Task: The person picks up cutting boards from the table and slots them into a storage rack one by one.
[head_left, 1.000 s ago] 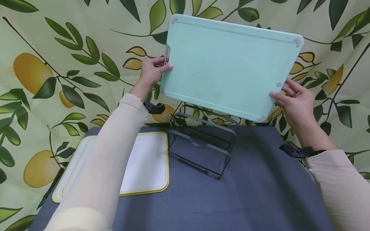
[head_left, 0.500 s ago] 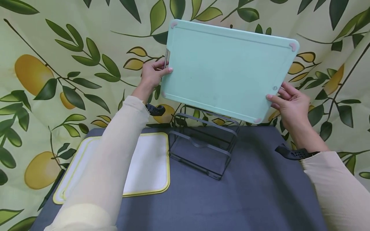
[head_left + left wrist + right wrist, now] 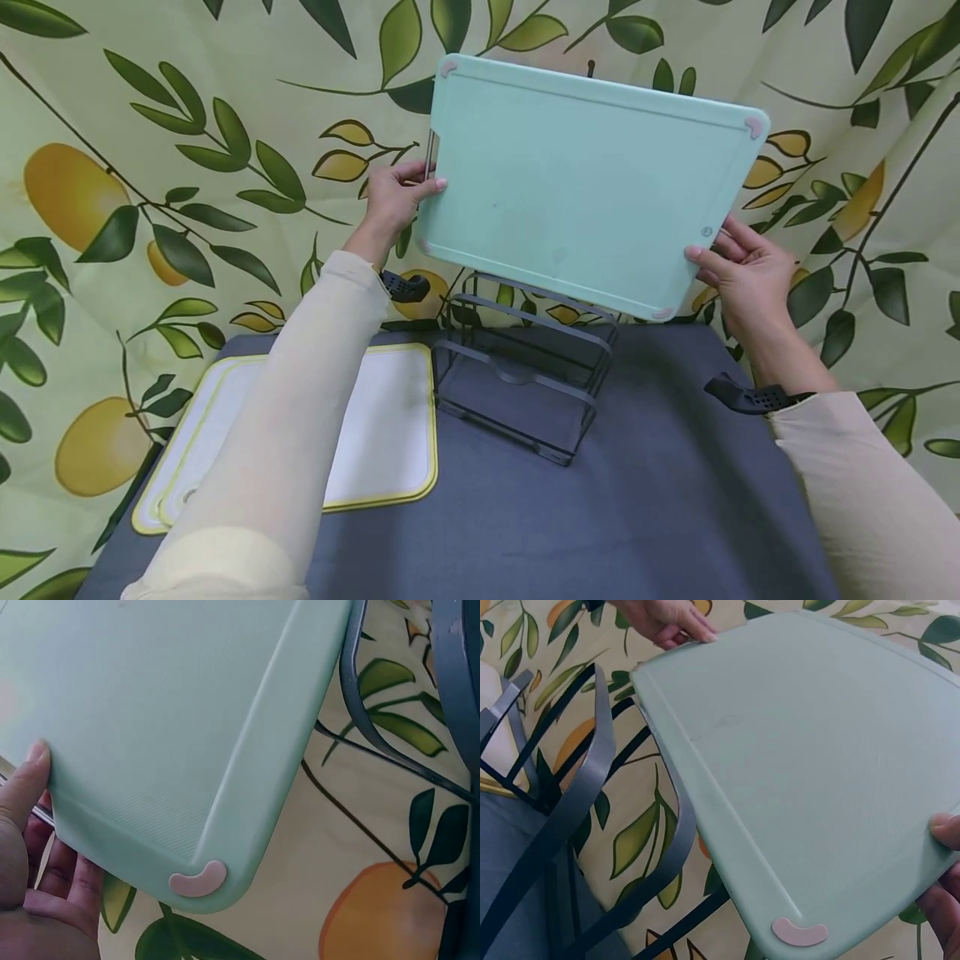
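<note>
A mint-green cutting board with pink corner pads is held up, tilted down to the right, over the back of a black wire rack. My left hand grips its left end beside the metal handle, thumb on the front face. At the right edge my right hand pinches the board between thumb and fingers. The left wrist view shows the left thumb on the face and fingers behind it. In the right wrist view the board's lower edge runs close along the rack's bars.
White cutting boards with yellow rims lie overlapping on the table left of the rack, partly hidden by my left sleeve. A dark grey cloth covers the table. Behind it hangs a curtain printed with leaves and fruit.
The board has come down a little and its right end has shifted slightly left, with my right hand moving along. Both hands keep their grip; the rack stays put.
</note>
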